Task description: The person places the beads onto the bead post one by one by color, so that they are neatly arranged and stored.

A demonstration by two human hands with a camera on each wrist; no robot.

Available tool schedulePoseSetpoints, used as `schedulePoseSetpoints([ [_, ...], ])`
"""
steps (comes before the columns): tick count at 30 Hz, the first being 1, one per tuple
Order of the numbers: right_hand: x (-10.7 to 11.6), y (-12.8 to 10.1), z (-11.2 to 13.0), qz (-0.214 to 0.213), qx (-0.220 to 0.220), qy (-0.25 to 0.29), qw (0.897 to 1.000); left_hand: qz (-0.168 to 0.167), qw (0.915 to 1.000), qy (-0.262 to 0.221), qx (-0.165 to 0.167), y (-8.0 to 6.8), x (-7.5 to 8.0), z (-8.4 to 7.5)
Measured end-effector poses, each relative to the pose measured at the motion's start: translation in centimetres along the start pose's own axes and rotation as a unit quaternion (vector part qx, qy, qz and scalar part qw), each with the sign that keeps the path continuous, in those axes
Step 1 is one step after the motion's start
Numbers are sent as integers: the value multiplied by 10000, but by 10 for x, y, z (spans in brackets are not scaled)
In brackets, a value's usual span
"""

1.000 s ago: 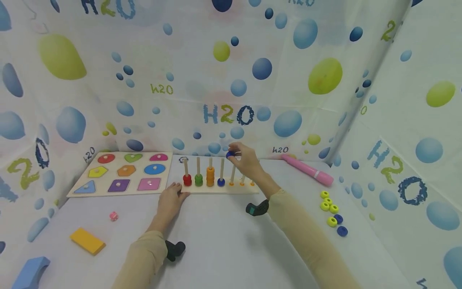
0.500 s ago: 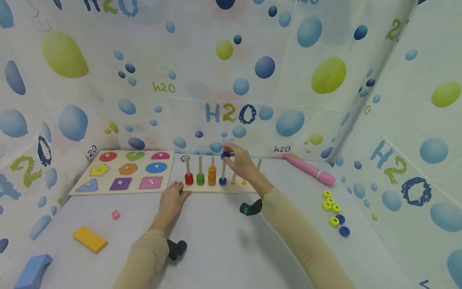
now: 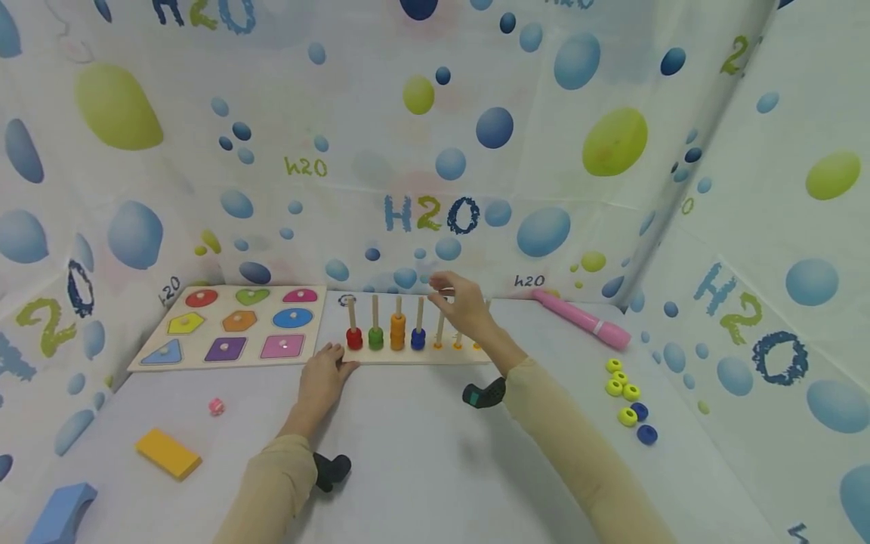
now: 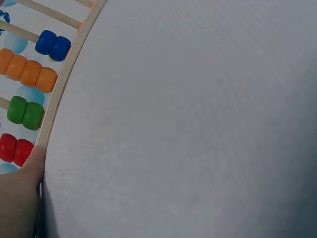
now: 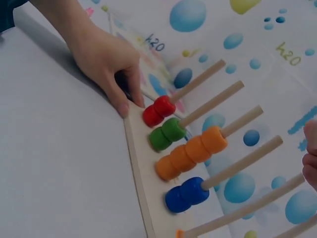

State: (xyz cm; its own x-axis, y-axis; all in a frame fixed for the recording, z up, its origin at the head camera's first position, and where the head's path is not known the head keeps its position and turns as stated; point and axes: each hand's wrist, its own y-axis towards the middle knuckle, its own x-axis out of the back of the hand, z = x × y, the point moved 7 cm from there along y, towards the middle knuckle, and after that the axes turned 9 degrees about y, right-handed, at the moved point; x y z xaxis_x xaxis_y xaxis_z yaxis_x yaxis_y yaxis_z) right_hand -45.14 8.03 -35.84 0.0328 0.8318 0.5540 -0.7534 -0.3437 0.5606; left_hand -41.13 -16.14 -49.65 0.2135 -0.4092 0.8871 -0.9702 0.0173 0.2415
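A wooden counting stacker (image 3: pixel 408 360) with a row of upright pegs stands at the back middle in the head view. Two red beads (image 5: pixel 158 110), two green beads (image 5: pixel 167 134), several orange beads (image 5: pixel 191 152) and two blue beads (image 5: pixel 187 194) sit on its first pegs from the left. My left hand (image 3: pixel 322 378) grips the left end of the base, thumb at the front edge (image 4: pixel 35 157). Above the bare right-hand pegs hovers my right hand (image 3: pixel 465 308), its fingers loosely bent around nothing. Its fingertips (image 5: pixel 310 168) are just right of the blue beads' peg.
Several yellow rings (image 3: pixel 615 387) and two blue rings (image 3: pixel 647 434) lie at the right. Behind them is a pink pen-shaped object (image 3: pixel 578 317). At left are a shape puzzle board (image 3: pixel 258 363), a pink die-like piece (image 3: pixel 216 406), a yellow block (image 3: pixel 168 453) and a blue block (image 3: pixel 63 514).
My right hand brought a blue bead over the fourth peg and let it go; it now sits on the first blue one. The hand has drawn back slightly right. My left hand stayed put.
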Motion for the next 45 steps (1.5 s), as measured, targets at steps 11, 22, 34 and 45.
schedulePoseSetpoints([
  [11,71,-32,-46,-979,-921,541,9894,-33,9999,89,-69,1,1,-2],
  [22,133,-108,-100,-1330,-2022,382,9695,-194,9996,-12,-221,-1,-1,0],
  [34,185,-186,-119,-1475,-2298,-175,9618,-148,9996,-47,-220,-1,2,-2],
  [45,219,-260,-133,-1583,-2891,-839,9404,-14,9998,-11,-186,0,0,-2],
])
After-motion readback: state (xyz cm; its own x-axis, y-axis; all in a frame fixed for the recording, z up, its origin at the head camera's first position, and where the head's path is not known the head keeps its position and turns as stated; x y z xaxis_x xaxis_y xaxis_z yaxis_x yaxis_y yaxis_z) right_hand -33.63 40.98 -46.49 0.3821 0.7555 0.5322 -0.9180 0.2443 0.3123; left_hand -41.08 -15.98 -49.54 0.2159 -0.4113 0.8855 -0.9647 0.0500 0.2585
